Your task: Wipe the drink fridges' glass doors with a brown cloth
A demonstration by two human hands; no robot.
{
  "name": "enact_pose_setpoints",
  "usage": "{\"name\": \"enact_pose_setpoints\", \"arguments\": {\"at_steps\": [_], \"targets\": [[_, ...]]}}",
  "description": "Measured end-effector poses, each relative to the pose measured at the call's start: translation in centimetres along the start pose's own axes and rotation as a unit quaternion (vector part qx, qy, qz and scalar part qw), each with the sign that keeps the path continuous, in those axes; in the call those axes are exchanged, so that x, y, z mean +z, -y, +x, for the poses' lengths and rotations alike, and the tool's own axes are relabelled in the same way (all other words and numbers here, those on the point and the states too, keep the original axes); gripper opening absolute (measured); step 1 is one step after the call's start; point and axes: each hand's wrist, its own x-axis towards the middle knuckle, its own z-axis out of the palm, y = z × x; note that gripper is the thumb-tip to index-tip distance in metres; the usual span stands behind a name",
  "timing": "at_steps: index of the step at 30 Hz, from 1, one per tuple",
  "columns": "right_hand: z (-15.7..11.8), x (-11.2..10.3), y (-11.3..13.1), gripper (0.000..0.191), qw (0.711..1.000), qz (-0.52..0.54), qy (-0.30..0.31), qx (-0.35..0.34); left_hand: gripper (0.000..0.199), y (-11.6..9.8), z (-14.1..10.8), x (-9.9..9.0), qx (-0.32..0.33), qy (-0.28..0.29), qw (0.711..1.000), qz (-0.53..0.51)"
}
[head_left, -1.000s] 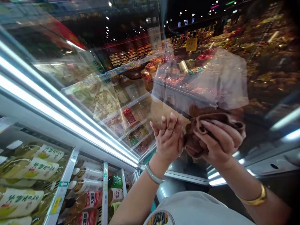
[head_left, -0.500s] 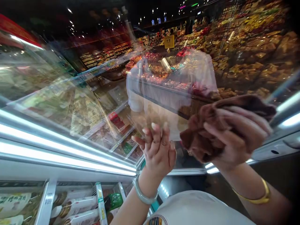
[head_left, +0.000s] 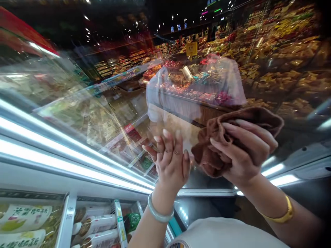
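Observation:
A crumpled brown cloth (head_left: pixel 210 151) is gripped in my right hand (head_left: pixel 245 148), whose fingers curl over its front; a gold bracelet circles that wrist. To its left, my left hand (head_left: pixel 170 162) is raised with fingers spread and nothing in it, near or against a transparent glass pane (head_left: pixel 137 103). Whether its fingertips touch the glass cannot be told. A pale green bangle (head_left: pixel 157 212) sits on the left wrist. The cloth lies just right of the left hand, with a small gap between them.
Bright light strips (head_left: pixel 64 155) run along the case edge at left. Below them, bottles (head_left: pixel 97 224) lie between dividers (head_left: pixel 120 220). Reflections overlap the view of packaged goods (head_left: pixel 292 69) and a yellow price sign (head_left: pixel 191 49).
My right hand has moved left with the brown cloth, closer to my left hand. The left hand stays spread and has shifted slightly. The camera view has shifted a little.

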Motion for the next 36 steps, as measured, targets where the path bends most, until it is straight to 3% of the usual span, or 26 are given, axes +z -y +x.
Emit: {"name": "enact_pose_setpoints", "arguments": {"at_steps": [2, 5, 8, 12, 15, 19, 22, 25, 28, 32, 36], "targets": [[-1.7, 0.0, 0.7, 0.032, 1.000, 0.000, 0.003, 0.015, 0.075, 0.6, -0.4, -0.2, -0.010, 0.001, 1.000, 0.014], [-3.8, 1.2, 3.6, 0.021, 0.998, 0.026, 0.054, 0.034, 0.070, 1.1, -1.5, -0.5, 0.006, 0.027, 1.000, 0.009], [-2.1, 3.0, 6.0, 0.020, 0.995, 0.056, 0.078, 0.015, 0.067, 2.3, -2.3, -1.2, -0.014, 0.028, 0.999, 0.003], [1.5, 4.0, 5.5, 0.028, 0.998, 0.057, 0.031, -0.010, 0.071, 4.6, -2.0, -2.5, -0.060, -0.010, 0.997, 0.037], [0.3, 3.8, 5.5, 0.030, 0.998, 0.048, 0.034, 0.003, 0.072, 4.9, -2.4, -2.5, -0.055, -0.001, 0.998, 0.027], [-2.1, 4.9, 8.4, 0.023, 0.995, 0.062, 0.072, 0.027, 0.066, 4.7, -3.9, -2.0, -0.044, 0.024, 0.999, -0.001], [-0.2, 6.6, 10.0, 0.023, 0.994, 0.081, 0.078, -0.011, 0.068, 6.1, -4.1, -2.5, -0.067, 0.002, 0.998, 0.007], [2.1, 7.2, 9.7, 0.032, 0.995, 0.079, 0.052, -0.037, 0.069, 7.9, -3.6, -3.4, -0.105, -0.037, 0.993, 0.041], [1.2, 6.9, 9.6, 0.033, 0.997, 0.073, 0.032, -0.018, 0.070, 8.5, -3.9, -3.7, -0.103, -0.034, 0.993, 0.043], [-1.1, 8.1, 12.5, 0.017, 0.991, 0.091, 0.095, -0.009, 0.065, 8.9, -5.9, -3.3, -0.087, -0.029, 0.995, 0.040], [1.6, 10.2, 14.9, 0.017, 0.990, 0.115, 0.073, -0.033, 0.066, 11.6, -6.8, -4.0, -0.114, -0.049, 0.989, 0.083]]}}
